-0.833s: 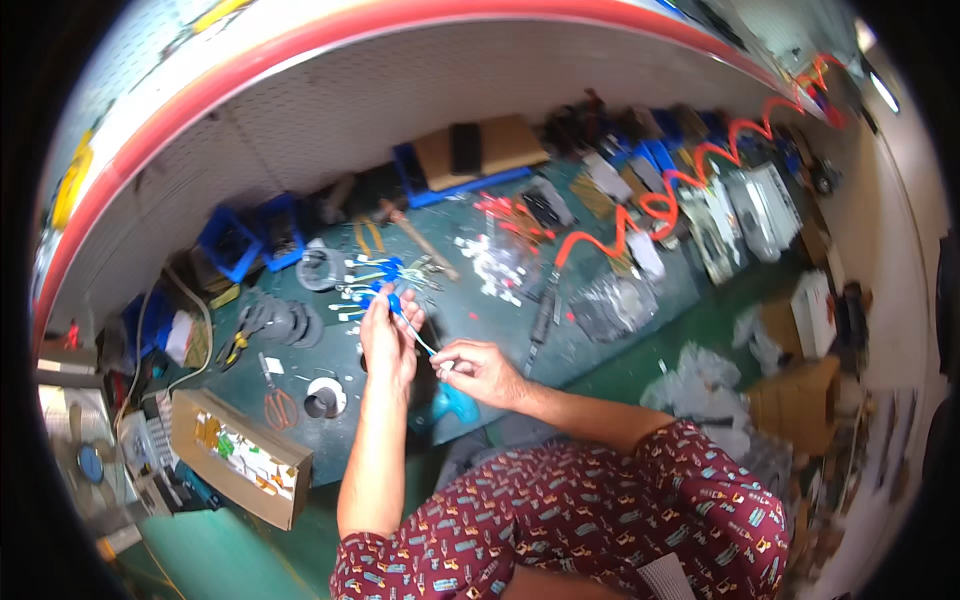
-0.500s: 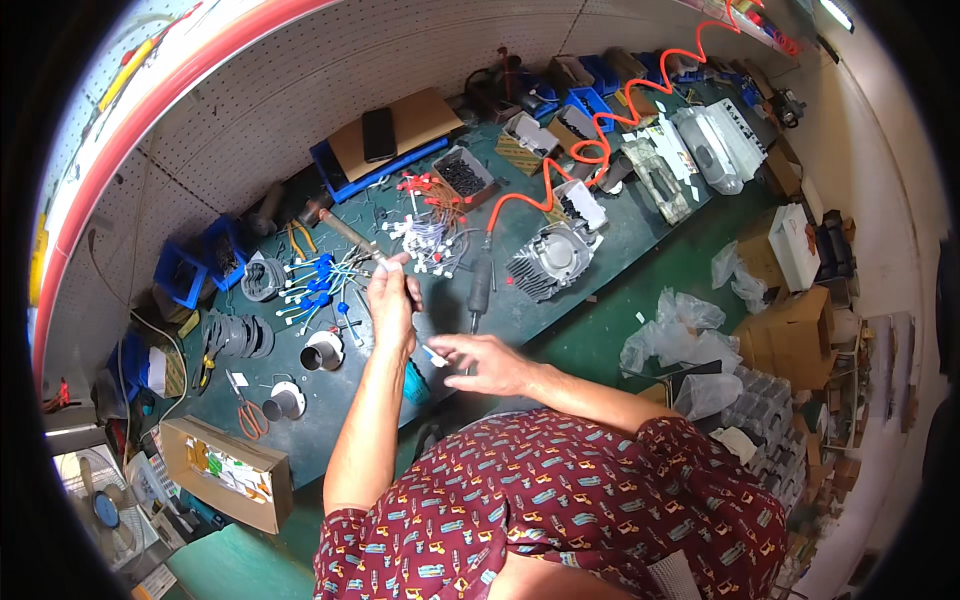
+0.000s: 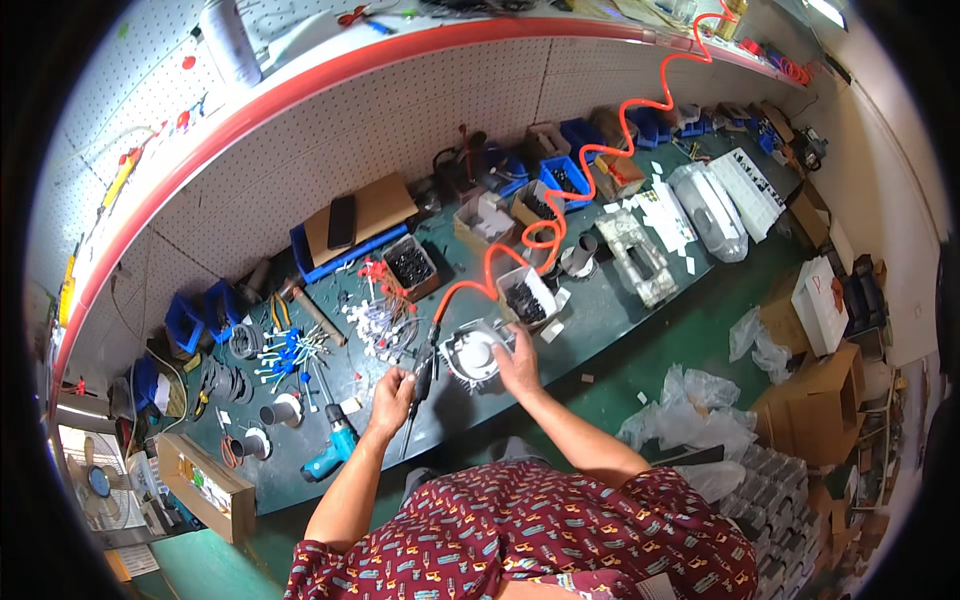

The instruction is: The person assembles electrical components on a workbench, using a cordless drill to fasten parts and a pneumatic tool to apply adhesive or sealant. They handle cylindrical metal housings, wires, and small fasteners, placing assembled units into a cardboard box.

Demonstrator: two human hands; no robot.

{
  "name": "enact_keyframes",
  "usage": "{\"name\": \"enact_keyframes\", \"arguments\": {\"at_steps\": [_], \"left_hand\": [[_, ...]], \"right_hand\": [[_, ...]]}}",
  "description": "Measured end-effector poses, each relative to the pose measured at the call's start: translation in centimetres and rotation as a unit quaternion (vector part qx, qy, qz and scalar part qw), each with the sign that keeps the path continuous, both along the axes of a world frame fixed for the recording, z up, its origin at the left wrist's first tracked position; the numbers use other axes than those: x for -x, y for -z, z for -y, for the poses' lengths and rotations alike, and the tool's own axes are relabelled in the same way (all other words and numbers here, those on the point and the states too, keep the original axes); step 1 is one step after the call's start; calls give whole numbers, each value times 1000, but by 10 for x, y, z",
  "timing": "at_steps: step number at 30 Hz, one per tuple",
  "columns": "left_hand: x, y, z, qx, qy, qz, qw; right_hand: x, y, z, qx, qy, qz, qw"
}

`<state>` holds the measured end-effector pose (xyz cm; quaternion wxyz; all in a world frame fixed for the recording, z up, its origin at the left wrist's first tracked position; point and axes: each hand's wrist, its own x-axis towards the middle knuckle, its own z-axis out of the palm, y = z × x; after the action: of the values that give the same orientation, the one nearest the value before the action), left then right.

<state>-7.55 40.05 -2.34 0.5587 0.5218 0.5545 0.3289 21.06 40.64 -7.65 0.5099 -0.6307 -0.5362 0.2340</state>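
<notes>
My right hand point(image 3: 517, 364) grips the right side of a grey metal housing point(image 3: 462, 372) with a round pale centre, which rests on the bench near its front edge. The thumb lies along the housing's rim. Left of it, my left hand point(image 3: 391, 402) is closed, thumb against curled fingers; what they hold, if anything, is too small to make out. Right beside that hand lies a dark air screwdriver point(image 3: 426, 372), its thin bit pointing toward me and an orange coiled hose point(image 3: 487, 272) on its far end. I cannot tell whether the left hand touches it.
A teal power drill point(image 3: 335, 452) lies front left, near metal cups point(image 3: 283, 410) and blue-white wire connectors point(image 3: 290, 355). Behind are a hammer point(image 3: 318, 318), a wire bundle point(image 3: 385, 330) and boxes of dark screws point(image 3: 526, 298). A red-edged shelf point(image 3: 300, 62) curves overhead.
The view has shifted, so the bench appears lower. My right hand, open before, has moved onto the metal housing. My left hand has left the hammer's handle end and come beside the screwdriver.
</notes>
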Motion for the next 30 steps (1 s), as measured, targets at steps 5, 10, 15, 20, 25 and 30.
{"name": "enact_keyframes", "arguments": {"at_steps": [5,10,15,20,25,30], "left_hand": [[5,25,5,-56,3,-84,995],[-8,9,10,-18,3,-99,995],[-15,23,12,32,1,-29,999],[-24,22,8,13,14,-7,1000],[-30,37,4,24,11,23,999],[-34,28,3,75,-3,52,996]], "right_hand": [[-15,-2,-19,14,-101,15,995],[-32,-1,-34,78,-182,-42,979],[-32,-3,-36,92,-193,-49,976],[-34,-1,-39,70,-188,-18,979],[-35,-8,-35,125,-190,-41,973],[-35,-9,-36,117,-192,-36,974]]}}
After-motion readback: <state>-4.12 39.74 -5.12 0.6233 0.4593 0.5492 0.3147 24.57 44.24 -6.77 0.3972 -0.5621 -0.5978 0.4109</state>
